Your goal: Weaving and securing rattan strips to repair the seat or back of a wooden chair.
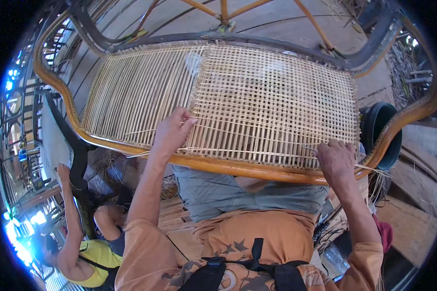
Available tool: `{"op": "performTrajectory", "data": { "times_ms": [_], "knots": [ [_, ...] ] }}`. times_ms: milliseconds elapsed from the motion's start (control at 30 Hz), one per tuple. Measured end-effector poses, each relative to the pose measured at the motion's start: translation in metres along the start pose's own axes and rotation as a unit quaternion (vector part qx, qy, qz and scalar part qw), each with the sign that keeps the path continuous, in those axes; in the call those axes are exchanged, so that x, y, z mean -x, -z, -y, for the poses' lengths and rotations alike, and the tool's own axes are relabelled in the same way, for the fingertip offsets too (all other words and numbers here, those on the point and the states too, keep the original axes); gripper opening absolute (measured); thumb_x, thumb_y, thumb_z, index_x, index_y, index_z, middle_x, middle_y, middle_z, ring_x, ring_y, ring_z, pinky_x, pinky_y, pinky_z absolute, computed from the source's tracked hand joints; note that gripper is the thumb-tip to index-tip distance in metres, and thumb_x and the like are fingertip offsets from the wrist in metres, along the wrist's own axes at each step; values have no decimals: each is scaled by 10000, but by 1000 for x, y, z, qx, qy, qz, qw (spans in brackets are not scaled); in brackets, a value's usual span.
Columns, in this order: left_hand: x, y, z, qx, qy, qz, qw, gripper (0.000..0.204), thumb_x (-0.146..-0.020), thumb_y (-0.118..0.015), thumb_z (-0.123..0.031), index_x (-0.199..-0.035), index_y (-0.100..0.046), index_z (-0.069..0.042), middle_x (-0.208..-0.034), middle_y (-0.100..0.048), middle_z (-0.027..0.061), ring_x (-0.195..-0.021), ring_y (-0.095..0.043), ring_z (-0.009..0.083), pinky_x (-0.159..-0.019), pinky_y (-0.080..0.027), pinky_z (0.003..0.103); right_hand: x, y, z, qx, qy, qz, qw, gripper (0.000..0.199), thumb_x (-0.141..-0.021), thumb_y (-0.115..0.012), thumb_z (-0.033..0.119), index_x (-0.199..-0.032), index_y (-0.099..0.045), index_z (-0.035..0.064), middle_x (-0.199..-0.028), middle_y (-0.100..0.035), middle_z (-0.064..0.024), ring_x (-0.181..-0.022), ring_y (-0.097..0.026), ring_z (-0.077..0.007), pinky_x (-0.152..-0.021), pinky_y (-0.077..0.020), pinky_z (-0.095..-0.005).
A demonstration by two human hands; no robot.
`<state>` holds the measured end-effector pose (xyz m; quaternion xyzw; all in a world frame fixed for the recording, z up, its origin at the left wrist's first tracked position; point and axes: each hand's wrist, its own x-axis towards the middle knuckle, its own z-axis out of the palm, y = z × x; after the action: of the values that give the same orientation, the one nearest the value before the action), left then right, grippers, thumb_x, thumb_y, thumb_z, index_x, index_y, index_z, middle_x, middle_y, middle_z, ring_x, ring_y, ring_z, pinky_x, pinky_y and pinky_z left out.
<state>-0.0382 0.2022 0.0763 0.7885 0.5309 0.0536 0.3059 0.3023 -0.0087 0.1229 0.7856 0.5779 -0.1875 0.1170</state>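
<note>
A woven cane panel (238, 102) fills the centre of the frame, set in a curved wooden frame (238, 167). The left hand (172, 131) pinches a thin cane strand (228, 151) at the panel's lower edge; the right hand (336, 160), lower right, closes on the strand's other end. Another person (85, 252) crouches at lower left.

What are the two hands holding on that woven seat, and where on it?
The left hand pinches a thin cane strand near the panel's near edge. The right hand grips that strand's other end by the wooden frame.
</note>
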Motion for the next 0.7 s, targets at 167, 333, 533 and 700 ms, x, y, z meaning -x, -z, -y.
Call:
{"op": "performTrajectory", "data": {
  "times_ms": [167, 333, 533, 700],
  "knots": [
    [-1, 7, -6, 39, 71, 46, 996, 239, -864, -610, -246, -947, -555, -28, -710, -607, 93, -650, -609, 174, -592, -480, 317, -1, -1, 11, 21, 12, 14, 1000, 205, -843, -601, 283, -796, -662, 93, -845, -609, -112, -915, -566, -288, -895, -349, -457],
    [-2, 2, 3, 37, 42, 7, 998, 210, -856, -612, -226, -919, -559, -33, -662, -562, 70, -621, -563, 152, -583, -458, 299, -6, -5, 15, 38, 15, -1, 999, 185, -840, -601, 259, -799, -664, 89, -830, -609, -111, -900, -567, -286, -892, -345, -460],
    [-4, 2, -7, 59, 62, 37, 996, 244, -864, -585, -258, -919, -542, -25, -719, -606, 153, -681, -614, 298, -651, -475, 401, -14, 3, 7, 73, 24, 25, 997, 182, -837, -602, 268, -807, -664, 100, -825, -602, -109, -883, -568, -284, -830, -361, -437],
    [3, 3, -14, -120, -14, -39, 992, 181, -880, -542, -201, -907, -586, -28, -802, -610, 144, -763, -597, 308, -710, -474, 413, 9, 24, -29, 31, -42, -100, 994, 163, -858, -571, 264, -861, -649, 121, -852, -607, -75, -907, -561, -260, -803, -371, -438]
  ]
}}
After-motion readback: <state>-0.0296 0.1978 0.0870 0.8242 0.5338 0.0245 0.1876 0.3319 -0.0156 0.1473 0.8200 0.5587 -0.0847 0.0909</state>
